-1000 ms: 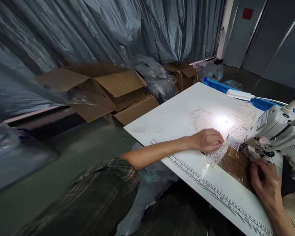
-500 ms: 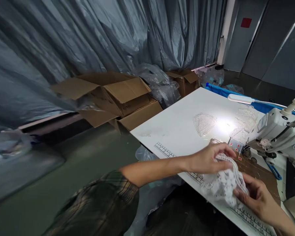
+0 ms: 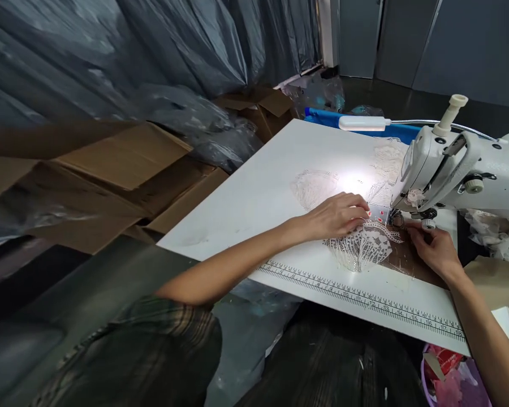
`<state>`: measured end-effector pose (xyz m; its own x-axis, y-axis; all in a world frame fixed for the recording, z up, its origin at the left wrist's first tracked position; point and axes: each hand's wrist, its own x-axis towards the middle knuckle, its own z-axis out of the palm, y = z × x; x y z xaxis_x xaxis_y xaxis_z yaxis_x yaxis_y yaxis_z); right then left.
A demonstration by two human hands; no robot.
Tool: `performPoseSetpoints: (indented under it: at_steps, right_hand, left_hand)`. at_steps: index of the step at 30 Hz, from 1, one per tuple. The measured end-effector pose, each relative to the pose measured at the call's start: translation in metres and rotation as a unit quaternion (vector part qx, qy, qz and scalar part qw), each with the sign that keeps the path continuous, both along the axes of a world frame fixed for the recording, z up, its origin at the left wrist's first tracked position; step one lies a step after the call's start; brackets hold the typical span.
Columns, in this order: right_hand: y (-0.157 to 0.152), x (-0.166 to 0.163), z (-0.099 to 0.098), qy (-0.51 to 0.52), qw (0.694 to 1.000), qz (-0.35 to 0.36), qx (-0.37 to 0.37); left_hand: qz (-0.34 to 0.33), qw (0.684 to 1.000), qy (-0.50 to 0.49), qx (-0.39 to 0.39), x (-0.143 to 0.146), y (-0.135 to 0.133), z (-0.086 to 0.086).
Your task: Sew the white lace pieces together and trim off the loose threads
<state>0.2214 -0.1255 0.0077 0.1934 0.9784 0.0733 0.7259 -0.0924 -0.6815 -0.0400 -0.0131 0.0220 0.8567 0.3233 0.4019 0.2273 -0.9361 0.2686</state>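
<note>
A white lace piece lies spread on the sewing table, its scalloped part toward me and its upper band reaching toward the presser foot. My left hand rests on the lace's upper left edge, fingers together and bent over it. To the right of the presser foot, my right hand has thumb and fingertips drawn together low by the needle area. Whatever those fingertips hold is too small to make out. Above them stands the white sewing machine.
More lace pieces lie farther back, under a lit lamp. A printed ruler runs along the table's front edge. Cardboard boxes stand to the left. Below right is a purple bin with scraps.
The lace, bunched up between both hands before, now lies flat by the presser foot. My right hand has let go of its near edge and moved up beside the needle. The view has turned right.
</note>
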Motion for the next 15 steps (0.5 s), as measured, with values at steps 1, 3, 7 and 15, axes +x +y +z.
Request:
performPoseSetpoints:
  at_steps: [1,3,7,15]
  right_hand:
    - [0.0,0.0,-0.002,0.001,1.0,0.003,0.014]
    - [-0.001,-0.002,-0.004,-0.011,0.999,0.015,0.038]
    - [-0.003,-0.005,-0.003,-0.049,0.996,0.029,0.065]
    - [-0.013,-0.023,-0.006,-0.07,0.988,0.081,0.11]
  left_hand:
    - [-0.039,0.999,0.003,-0.016,0.009,0.003,0.001]
    - [-0.101,0.993,0.02,-0.065,0.026,0.009,0.001]
    - [-0.128,0.977,0.064,-0.16,0.047,0.019,-0.006]
    - [-0.116,0.988,0.054,-0.084,0.043,0.007,-0.003]
